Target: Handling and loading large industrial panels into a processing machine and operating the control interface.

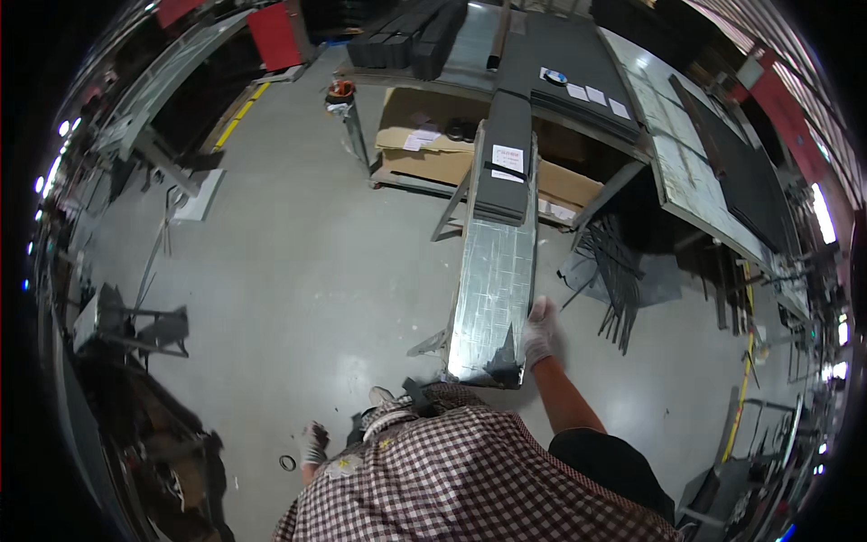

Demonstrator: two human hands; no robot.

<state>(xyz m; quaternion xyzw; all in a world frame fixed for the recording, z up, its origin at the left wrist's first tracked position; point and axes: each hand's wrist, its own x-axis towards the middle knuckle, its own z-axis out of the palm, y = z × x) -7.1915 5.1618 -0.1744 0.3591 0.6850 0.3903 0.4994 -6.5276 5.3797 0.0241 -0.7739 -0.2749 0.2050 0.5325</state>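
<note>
In front of me runs a narrow bench [495, 285] with a shiny metal top. My right hand [539, 332], in a pale glove, closes on its right edge near the close end. A dark, jagged patch [506, 359] shows on the bench top beside that hand. A stack of long dark grey strips [506, 194] lies along the far part, with a white printed label [508, 159] and a black band on it. My left hand [312, 443], also gloved, hangs low at my left side, empty, with its fingers apart. Near it on the floor lies a black ring [287, 462].
Beyond the bench stands a large worktable [587, 117] with dark sheets, papers and a roll of tape [555, 78]. Cardboard [424, 135] fills its lower shelf. Dark thin strips [619, 285] lie on the floor at right. A metal stand [144, 325] is at left.
</note>
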